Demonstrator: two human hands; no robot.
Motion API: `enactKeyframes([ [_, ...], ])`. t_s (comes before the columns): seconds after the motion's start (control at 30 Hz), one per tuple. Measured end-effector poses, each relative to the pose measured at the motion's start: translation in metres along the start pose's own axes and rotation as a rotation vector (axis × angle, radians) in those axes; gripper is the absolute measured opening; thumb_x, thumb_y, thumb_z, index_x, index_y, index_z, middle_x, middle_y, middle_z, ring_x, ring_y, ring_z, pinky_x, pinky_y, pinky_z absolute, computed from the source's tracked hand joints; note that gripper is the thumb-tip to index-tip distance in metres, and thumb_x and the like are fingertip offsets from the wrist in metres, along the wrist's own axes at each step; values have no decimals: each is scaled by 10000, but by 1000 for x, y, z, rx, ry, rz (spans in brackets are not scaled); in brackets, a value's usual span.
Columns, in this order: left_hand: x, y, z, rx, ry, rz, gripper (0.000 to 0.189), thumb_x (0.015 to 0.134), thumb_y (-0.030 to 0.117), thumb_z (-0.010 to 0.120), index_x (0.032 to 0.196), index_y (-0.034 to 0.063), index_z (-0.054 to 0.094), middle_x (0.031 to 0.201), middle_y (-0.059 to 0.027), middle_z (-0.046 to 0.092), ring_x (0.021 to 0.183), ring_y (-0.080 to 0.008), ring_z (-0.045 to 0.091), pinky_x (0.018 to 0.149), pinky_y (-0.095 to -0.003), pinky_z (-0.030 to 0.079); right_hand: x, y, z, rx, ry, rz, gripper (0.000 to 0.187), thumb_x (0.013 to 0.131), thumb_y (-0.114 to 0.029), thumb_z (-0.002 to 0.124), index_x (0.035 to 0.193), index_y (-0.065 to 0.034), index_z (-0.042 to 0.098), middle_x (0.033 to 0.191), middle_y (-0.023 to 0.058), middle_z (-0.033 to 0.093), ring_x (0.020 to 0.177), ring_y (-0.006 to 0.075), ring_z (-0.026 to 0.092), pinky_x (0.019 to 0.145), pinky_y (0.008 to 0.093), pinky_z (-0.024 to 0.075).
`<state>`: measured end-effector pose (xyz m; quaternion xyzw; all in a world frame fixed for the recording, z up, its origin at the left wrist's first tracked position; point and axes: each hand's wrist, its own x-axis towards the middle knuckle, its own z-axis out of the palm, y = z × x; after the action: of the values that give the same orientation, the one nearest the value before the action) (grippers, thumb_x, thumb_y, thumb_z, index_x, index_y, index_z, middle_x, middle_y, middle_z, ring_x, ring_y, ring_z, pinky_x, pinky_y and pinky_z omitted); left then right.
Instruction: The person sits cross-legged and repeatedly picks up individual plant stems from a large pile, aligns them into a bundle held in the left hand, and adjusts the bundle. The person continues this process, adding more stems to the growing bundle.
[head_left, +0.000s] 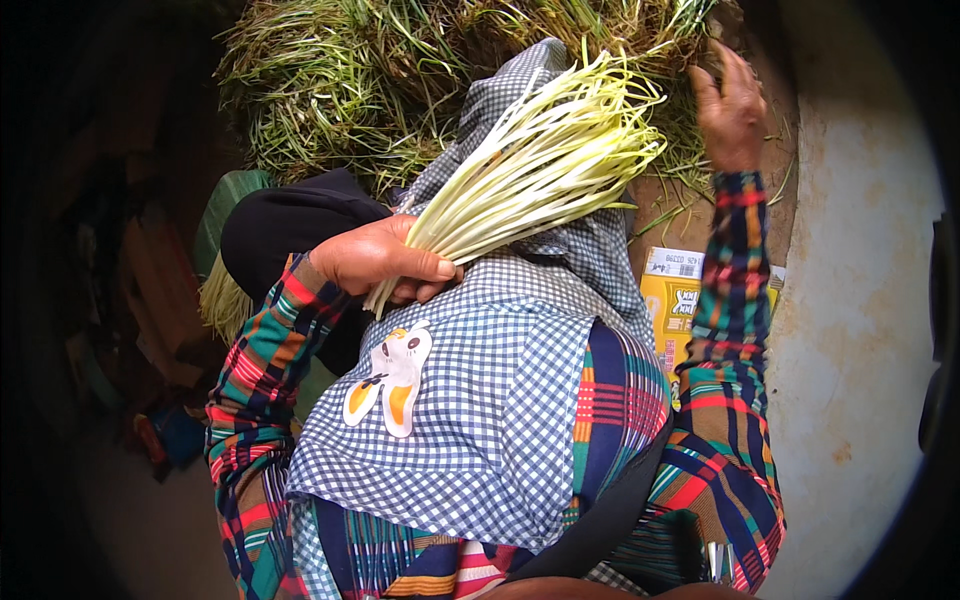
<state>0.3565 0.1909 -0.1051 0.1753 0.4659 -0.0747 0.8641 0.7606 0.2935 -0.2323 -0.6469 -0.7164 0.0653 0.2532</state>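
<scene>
My left hand (382, 259) grips the lower white ends of a bunch of blanched chives (540, 161). The stems fan up to the right, yellow at their tips, above my lap. Out to the upper right, my right hand (733, 112) is lifted with thumb and fingers apart, and I see nothing in it. It is nearest to the right end of a large heap of green and brown leafy stalks (330, 97). A blue-and-white checked apron (465, 360) with a rabbit patch (390, 382) covers my front.
Another pale bundle of stems (225, 304) lies at the left, below a green bag or cloth (225, 206). Beside my right forearm is a yellow printed carton (671, 322). Loose green scraps (671, 214) lie on the brown ground. A pale concrete surface (840, 300) runs along the right.
</scene>
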Motion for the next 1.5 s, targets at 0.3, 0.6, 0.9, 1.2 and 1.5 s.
enactKeyframes([
  [0.3, 29, -3, 6, -20, 63, 22, 166, 959, 102, 653, 1100, 47, 586, 697, -13, 569, 517, -73, 458, 461, -222, 367, -52, -210, 27, 407, -387, -622, 476, 845, -418, 651, 1021, 22, 693, 1073, 171, 692, 1222, 319, 574, 1138, 490, 315],
  [0.6, 41, -15, -4, -103, 10, 25, 245, 944, 182, 701, 1086, 7, 604, 696, -22, 575, 495, -57, 433, 431, -200, 335, -36, -135, 54, 194, -199, -276, 468, 991, -445, 541, 1263, -75, 632, 1324, 125, 641, 1322, 291, 532, 1156, 498, 307],
  [0.9, 45, -4, 8, -103, 1, 38, 265, 935, 196, 713, 1082, -7, 626, 682, -25, 580, 481, -58, 436, 427, -200, 335, -75, 50, 153, 601, -621, 519, 593, 1023, -528, 415, 1297, -53, 641, 1264, 206, 664, 1193, 347, 624, 1014, 418, 466],
  [1.2, 42, 12, 10, -63, 31, 15, 295, 927, 214, 718, 1093, -5, 612, 668, -22, 564, 477, -58, 423, 421, -204, 323, -19, 6, 2, 292, 198, -29, 333, 960, -219, 612, 1204, 2, 666, 1206, 207, 681, 1141, 377, 640, 968, 459, 507],
  [1.5, 52, 31, 38, -56, 116, -10, 257, 942, 200, 710, 1093, 15, 616, 707, -15, 582, 507, -58, 443, 451, -204, 336, -29, -139, 9, 416, -528, -500, 397, 888, -373, 682, 1070, -20, 668, 1085, 124, 682, 1182, 299, 597, 1133, 418, 367],
])
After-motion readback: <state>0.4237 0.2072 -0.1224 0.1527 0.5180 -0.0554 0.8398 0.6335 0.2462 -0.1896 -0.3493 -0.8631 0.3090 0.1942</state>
